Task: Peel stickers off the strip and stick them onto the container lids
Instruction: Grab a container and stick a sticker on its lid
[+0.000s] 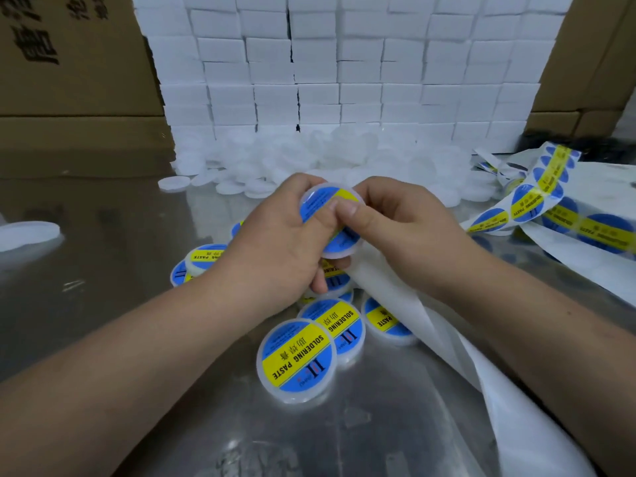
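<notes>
Above the metal table I hold a round translucent lid [318, 201] that carries a blue and yellow sticker. My left hand [275, 242] grips the lid from the left and below, its thumb on the sticker. My right hand [395, 222] holds the right rim, and its thumb presses the sticker's middle. The sticker strip [537, 201] with blue and yellow labels trails off to the right. Its bare white backing [447, 342] runs from under my right hand toward the near right edge. Several stickered lids [296, 359] lie below my hands.
A heap of plain white lids [309, 160] lies at the back of the steel table [103, 304]. Behind it rises a wall of stacked white boxes [327, 63], flanked by cardboard cartons [69, 80]. One loose lid [27, 234] sits at far left.
</notes>
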`<state>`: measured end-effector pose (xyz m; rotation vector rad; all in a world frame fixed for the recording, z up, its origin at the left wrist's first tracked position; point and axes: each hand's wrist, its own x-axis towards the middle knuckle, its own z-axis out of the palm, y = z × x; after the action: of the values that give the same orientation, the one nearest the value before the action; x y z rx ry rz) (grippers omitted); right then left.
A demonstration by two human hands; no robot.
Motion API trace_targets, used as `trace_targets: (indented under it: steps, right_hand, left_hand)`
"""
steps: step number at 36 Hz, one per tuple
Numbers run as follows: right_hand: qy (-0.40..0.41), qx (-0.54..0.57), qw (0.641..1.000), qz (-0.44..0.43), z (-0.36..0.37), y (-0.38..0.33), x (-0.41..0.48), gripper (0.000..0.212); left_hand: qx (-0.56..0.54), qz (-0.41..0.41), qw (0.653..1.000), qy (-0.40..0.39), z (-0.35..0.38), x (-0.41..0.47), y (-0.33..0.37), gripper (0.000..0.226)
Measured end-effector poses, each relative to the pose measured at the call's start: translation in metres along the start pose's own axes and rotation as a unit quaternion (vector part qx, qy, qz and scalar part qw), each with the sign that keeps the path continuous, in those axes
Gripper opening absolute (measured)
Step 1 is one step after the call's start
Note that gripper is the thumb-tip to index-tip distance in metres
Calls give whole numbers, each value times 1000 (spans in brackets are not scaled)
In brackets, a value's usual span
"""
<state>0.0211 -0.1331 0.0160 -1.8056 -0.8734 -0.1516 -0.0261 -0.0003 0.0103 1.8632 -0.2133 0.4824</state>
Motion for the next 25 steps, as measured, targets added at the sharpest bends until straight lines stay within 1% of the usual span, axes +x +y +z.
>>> trace_targets:
  steps: [4, 8, 11, 14, 15, 17, 19, 21, 23, 25]
  right_hand:
    - [10, -39, 999, -34, -1, 1, 1, 22]
    - [24, -116, 990, -79, 0, 3, 0, 23]
    - [42, -153, 984, -84, 3, 5, 0, 29]
    - [45, -176, 980, -80, 4, 6, 2, 32]
    - [40, -172, 981, -75, 3, 6, 2, 34]
    - [38, -147, 987, -48, 1, 8, 2, 37]
    - [61, -99, 993, -16, -2, 8, 2, 36]
    - [84, -48, 995, -6, -4, 8, 3, 35]
    - [84, -28, 996, -6, -6, 7, 4, 32]
    - [68, -14, 998, 2, -5, 5, 4, 26]
  left_hand:
    - [-13, 14, 1000, 7, 2, 0, 1, 15]
    - [7, 23, 1000, 19, 2, 0, 1, 21]
    - [28, 26, 999, 7, 0, 1, 0, 22]
    - [51, 9, 999, -1, -1, 2, 0, 24]
    - [64, 7, 998, 4, -1, 2, -1, 26]
    - [141, 28, 989, 28, -3, 3, -4, 36]
    - [221, 33, 971, 81, -8, 6, -7, 41]
    - [257, 15, 958, 125, -15, 11, -10, 45]
    - [299, -13, 944, 137, -21, 16, -12, 46]
    - [356, -35, 926, 118, -24, 20, -17, 48]
